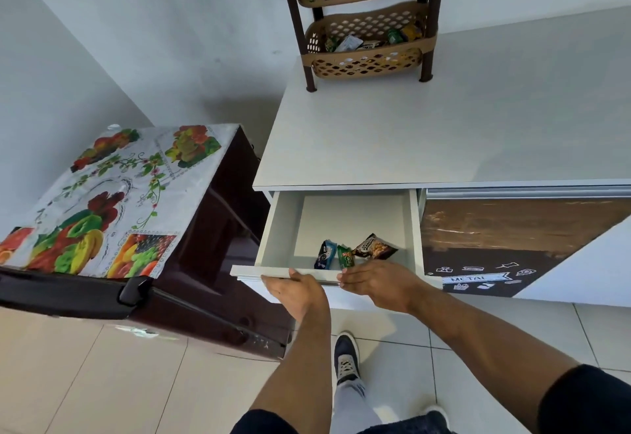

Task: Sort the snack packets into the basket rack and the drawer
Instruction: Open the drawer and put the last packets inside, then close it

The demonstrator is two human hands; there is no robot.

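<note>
The drawer (345, 225) stands pulled out of the white counter (444, 119), and three snack packets lie bunched at its front edge: a dark blue packet (325, 254), a green packet (345, 256) at its three o'clock, and a brown peanut packet (375, 246) further toward two o'clock, the three touching or nearly so. The left hand (297, 288) rests open with its fingers on the drawer's front lip and holds nothing; the right hand (375, 283) lies flat and spread on the same lip, just below the green packet, also empty. To me this looks like the push to close, so I would press evenly with both palms to keep the drawer from skewing on its runners, thumbs clear of the gap. The basket rack (365, 20) at twelve o'clock on the counter already holds packets in both visible tiers. I cannot read the packet lettering; the only clear word is "METAL" on the cupboard panel (478, 278) at three o'clock
</note>
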